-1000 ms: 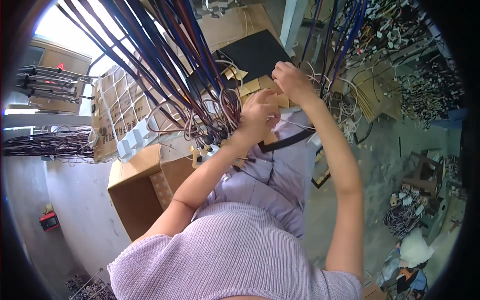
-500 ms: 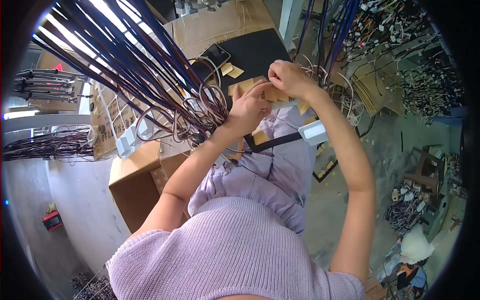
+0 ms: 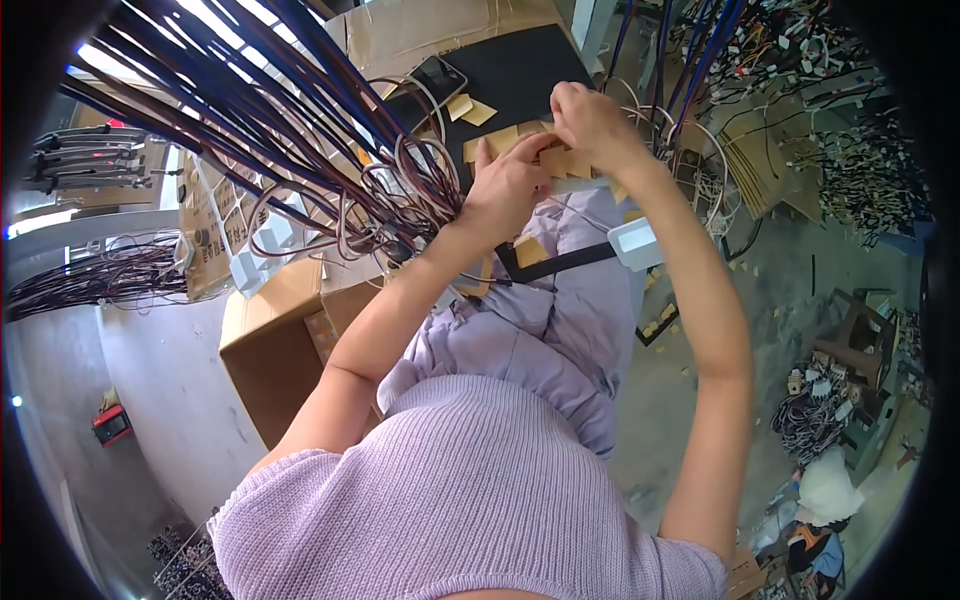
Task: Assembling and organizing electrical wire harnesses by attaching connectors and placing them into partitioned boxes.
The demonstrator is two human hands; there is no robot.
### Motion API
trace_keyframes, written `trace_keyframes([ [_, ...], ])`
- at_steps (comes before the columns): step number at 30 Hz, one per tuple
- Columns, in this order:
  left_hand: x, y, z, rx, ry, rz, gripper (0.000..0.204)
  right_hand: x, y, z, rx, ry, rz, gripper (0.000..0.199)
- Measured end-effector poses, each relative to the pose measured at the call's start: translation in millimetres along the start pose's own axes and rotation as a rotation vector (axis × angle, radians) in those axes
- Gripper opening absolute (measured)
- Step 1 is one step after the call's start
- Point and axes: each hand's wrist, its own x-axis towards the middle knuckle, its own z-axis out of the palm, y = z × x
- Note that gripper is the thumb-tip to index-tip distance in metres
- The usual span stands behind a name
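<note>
My left hand point(image 3: 508, 188) lies over tan paper-like pieces point(image 3: 565, 163) at the near edge of a black mat point(image 3: 515, 75), its fingers stretched to the right and its thumb apart. Just right of its fingertips, my right hand point(image 3: 597, 125) is raised a little with its fingers curled together. What the right fingers hold, if anything, is hidden. Two small tan squares point(image 3: 478, 114) lie farther back, beside a dark phone point(image 3: 440, 80). Below the hands, a black strip-like frame point(image 3: 570, 263) with a tan piece on it rests over my lilac padded lap covering point(image 3: 575, 320).
Bundles of dark wires point(image 3: 300, 120) hang on the left, with looped ends near my left wrist. A white plastic tray point(image 3: 633, 243) sits by my right forearm. An open cardboard box point(image 3: 270, 325) stands at left. Cable piles point(image 3: 860, 180) lie at right.
My right hand has moved up and slightly right, away from the left fingers. The left hand stays over the tan pieces. The whole view has shifted slightly.
</note>
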Motion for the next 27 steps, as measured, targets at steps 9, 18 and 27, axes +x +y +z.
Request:
trace_keyframes([
  [9, 3.3, -5.9, -0.7, -0.036, -0.003, -0.011, 0.009, 1.7, 23.5, -6.9, 0.389, -0.058, 0.258, 0.018],
  [18, 0.7, -1.3, 4.8, -0.190, 0.060, 0.015, 0.010, -29.5, 4.0, -25.3, 0.558, 0.145, 0.117, 0.015],
  [27, -33.1, 51.3, -54.1, -1.166, -0.376, -0.514, 0.008, -142.8, -92.1, -86.3, 0.143, 0.365, -0.217, 0.027],
])
